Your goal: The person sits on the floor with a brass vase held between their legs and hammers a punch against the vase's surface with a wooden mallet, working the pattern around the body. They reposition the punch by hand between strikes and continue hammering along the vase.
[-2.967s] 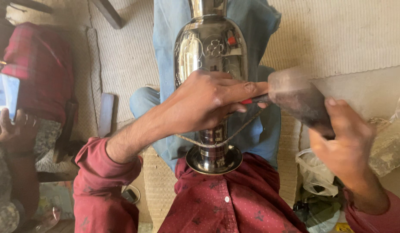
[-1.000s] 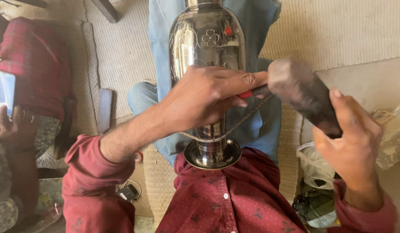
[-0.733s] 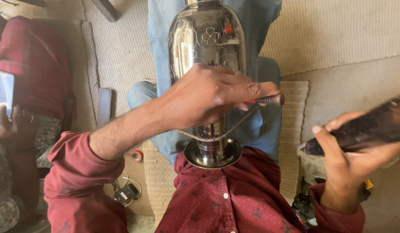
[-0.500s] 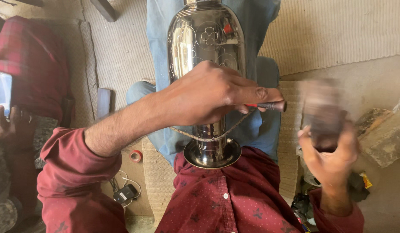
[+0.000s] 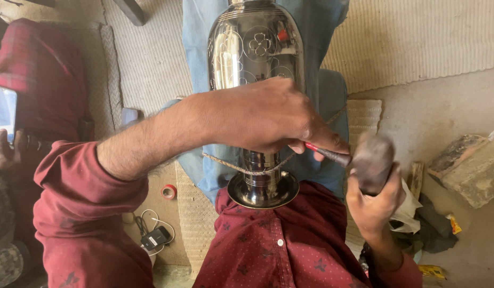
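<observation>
Left hand (image 5: 257, 114) still pinching the red-handled punch (image 5: 328, 154) against the shiny metal vase (image 5: 256, 48), right hand (image 5: 376, 194) gripping the mallet (image 5: 372, 160), now swung back in touching the punch's end

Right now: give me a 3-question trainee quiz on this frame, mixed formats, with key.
1. True or false: the left hand pinches a thin red-handled tool against the shiny engraved metal vessel.
2. Multiple choice: the right hand grips a) a phone, b) a dark mallet-like block, c) a roll of tape.
3. Fill in: a cord wraps the vessel's narrow ____ above its round base.

Key: 1 true. 2 b; the block is motion-blurred and sits at the tool's end. 3 neck.
</observation>
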